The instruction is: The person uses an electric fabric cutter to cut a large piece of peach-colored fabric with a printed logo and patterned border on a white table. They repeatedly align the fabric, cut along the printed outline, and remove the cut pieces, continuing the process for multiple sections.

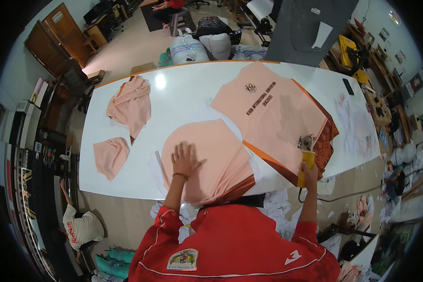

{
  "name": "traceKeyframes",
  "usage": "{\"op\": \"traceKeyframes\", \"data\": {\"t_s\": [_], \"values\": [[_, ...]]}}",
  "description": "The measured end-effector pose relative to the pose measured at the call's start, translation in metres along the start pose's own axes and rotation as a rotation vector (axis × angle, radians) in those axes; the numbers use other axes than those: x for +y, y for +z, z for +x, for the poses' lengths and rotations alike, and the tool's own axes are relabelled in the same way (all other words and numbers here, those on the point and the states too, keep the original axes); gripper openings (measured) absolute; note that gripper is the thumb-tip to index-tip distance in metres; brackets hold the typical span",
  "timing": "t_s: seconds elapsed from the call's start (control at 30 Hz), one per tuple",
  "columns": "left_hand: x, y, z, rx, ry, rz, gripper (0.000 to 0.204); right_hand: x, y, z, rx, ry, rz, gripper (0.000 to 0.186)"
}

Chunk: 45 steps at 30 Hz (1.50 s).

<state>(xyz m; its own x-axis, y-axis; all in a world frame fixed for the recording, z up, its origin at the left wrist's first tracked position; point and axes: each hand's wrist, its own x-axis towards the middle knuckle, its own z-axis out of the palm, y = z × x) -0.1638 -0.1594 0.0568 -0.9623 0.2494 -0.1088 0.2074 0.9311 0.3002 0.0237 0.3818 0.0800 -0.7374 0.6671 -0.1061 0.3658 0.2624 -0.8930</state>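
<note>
My left hand (pixel 185 162) lies flat with fingers spread on a peach fabric piece (pixel 211 141) with a rounded top. That piece bunches into folds near the table's front edge, where a brown-orange part shows. In my right hand (pixel 310 178) is a yellow electric fabric cutter (pixel 307 159), gripped by its body. The cutter's metal head rests at the lower right of a larger peach shirt panel (pixel 263 105) with dark print. Orange and patterned brown fabric (pixel 328 141) borders this panel. Whether the blade touches cloth, I cannot tell.
On the white table (pixel 178 94), peach pieces (pixel 131 105) lie at the left. A black phone (pixel 348 86) sits far right, beside thin white paper (pixel 355 122). The cutter's black cord (pixel 348 196) trails right. Paper scraps (pixel 279 204) litter the floor. Another person (pixel 82 225) works at left.
</note>
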Motion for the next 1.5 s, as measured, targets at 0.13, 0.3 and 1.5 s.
{"op": "traceKeyframes", "data": {"t_s": [0.13,0.3,1.5], "values": [[0.009,-0.012,0.003,-0.196,-0.297,0.094,0.106,-0.017,0.016,-0.009,0.042,0.027,-0.26,0.032],[0.091,0.019,-0.051,0.082,0.594,-0.249,0.055,-0.017,0.016,-0.039,0.015,0.008,-0.185,0.033],[-0.006,0.052,-0.058,0.469,0.344,-0.564,0.028,-0.129,0.195,-0.098,-0.341,0.104,-0.68,0.066]]}}
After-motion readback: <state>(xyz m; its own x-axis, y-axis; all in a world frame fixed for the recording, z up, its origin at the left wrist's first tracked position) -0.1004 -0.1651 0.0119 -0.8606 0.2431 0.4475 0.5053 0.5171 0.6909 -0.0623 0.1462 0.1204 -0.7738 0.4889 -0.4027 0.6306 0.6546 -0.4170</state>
